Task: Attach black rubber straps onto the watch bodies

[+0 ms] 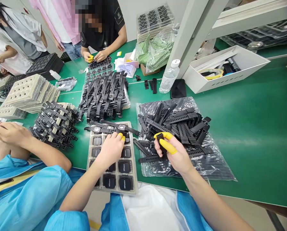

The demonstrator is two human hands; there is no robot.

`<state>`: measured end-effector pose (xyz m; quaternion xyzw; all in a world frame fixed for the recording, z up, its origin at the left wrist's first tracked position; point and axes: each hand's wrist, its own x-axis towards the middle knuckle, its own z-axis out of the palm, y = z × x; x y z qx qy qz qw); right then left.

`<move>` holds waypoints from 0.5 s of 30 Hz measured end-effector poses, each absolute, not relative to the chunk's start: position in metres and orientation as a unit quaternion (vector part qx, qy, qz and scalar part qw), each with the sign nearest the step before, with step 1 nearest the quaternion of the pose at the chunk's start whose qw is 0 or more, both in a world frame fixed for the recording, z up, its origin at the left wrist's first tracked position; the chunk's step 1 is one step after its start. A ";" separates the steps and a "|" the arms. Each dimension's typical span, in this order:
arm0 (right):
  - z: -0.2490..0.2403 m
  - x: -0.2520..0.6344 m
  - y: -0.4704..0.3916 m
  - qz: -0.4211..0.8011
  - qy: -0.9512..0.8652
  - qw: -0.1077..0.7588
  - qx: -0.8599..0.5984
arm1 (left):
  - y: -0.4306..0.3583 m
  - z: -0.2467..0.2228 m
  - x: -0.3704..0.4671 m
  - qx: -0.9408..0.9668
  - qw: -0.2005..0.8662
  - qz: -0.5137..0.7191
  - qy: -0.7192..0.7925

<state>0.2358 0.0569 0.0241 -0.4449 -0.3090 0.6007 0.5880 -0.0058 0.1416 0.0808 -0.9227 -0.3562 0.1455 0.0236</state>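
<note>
Head view, lower centre: a clear-rimmed plastic tray [134,179] of square black watch cases [126,183] seems to overhang the green counter [254,128], so a forearm's nudge could tip it. Over it bends the left hand [111,148] (its grip is hidden; I cannot tell what it holds). Right of centre, the right hand [179,155] pinches a small black part [160,138] in its yellow-covered grip; loose pressure could drop it among the look-alike black straps [184,128] heaped beyond. Farther, upper centre, piled black watches [107,93] could slide if bumped.
</note>
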 end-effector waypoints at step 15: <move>0.022 0.209 0.043 0.680 -0.308 0.540 -0.389 | 0.134 0.083 -0.018 -0.905 -0.140 0.006 -0.403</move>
